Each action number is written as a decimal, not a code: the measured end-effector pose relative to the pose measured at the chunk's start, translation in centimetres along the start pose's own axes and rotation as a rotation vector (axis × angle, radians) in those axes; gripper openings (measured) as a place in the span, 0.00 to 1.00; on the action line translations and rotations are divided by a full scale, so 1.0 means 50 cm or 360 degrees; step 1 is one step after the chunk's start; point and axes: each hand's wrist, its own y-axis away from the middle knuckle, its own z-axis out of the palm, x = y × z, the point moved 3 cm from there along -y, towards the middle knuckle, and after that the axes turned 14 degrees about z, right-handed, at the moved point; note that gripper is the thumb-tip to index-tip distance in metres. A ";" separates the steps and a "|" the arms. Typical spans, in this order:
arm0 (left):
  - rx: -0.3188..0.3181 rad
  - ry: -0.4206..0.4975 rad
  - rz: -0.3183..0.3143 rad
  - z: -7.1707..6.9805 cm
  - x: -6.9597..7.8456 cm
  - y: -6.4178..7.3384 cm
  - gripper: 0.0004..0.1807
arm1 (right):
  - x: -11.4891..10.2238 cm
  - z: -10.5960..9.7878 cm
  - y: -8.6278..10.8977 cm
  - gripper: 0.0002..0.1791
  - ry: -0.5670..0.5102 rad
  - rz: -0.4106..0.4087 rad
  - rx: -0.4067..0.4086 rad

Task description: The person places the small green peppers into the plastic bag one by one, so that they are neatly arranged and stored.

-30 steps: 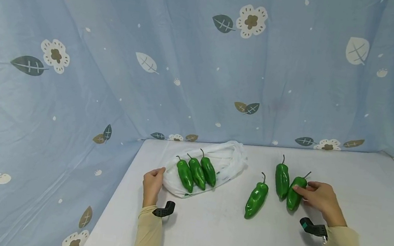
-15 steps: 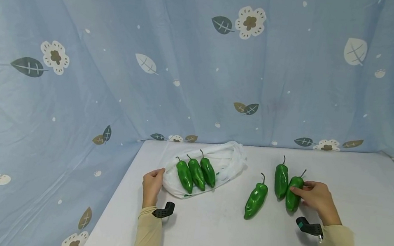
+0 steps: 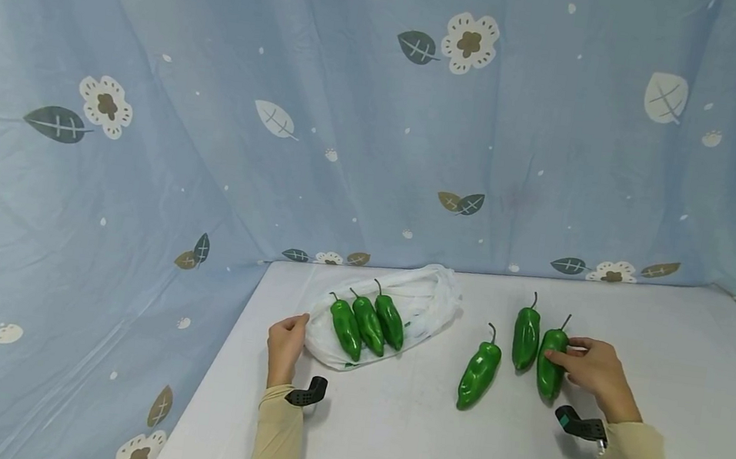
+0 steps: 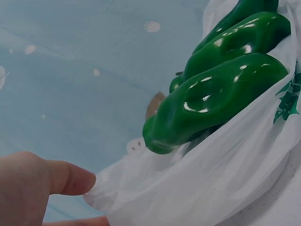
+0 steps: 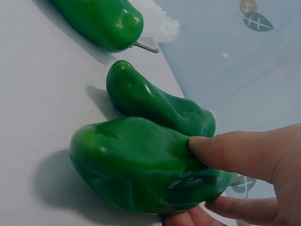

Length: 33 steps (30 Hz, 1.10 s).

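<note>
My left hand [image 3: 285,344] pinches the left edge of a white plastic bag [image 4: 197,188] between thumb and fingers. Three green peppers [image 3: 367,325] lie side by side on the bag, stems toward the back. On the right, my right hand [image 3: 595,370] holds a green pepper [image 5: 141,165] between its thumb and fingers, partly hidden by the thumb. Just left of it lies a second green pepper [image 3: 526,339], very near the held one. A third loose pepper [image 3: 479,376] rests farther left and nearer the front.
A white cloth covers the table [image 3: 422,454]. Behind it and on the left hangs a blue curtain [image 3: 370,106] with flower and leaf prints. Black wrist cameras sit on both forearms, the left one [image 3: 307,392] just below the bag.
The pepper in my right hand has shifted slightly, its stem end turning left, so it stands more parallel to the pepper beside it. My left hand and the bag have stayed in place.
</note>
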 end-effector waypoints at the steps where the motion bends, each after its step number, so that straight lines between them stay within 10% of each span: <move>1: 0.0000 0.0001 0.0000 0.000 0.000 0.000 0.26 | -0.001 -0.002 0.001 0.45 -0.0010 -0.0008 -0.0009; 33: -0.0007 -0.0001 -0.0012 -0.001 0.002 0.001 0.27 | -0.031 -0.030 0.021 0.47 -0.0152 -0.0104 -0.0075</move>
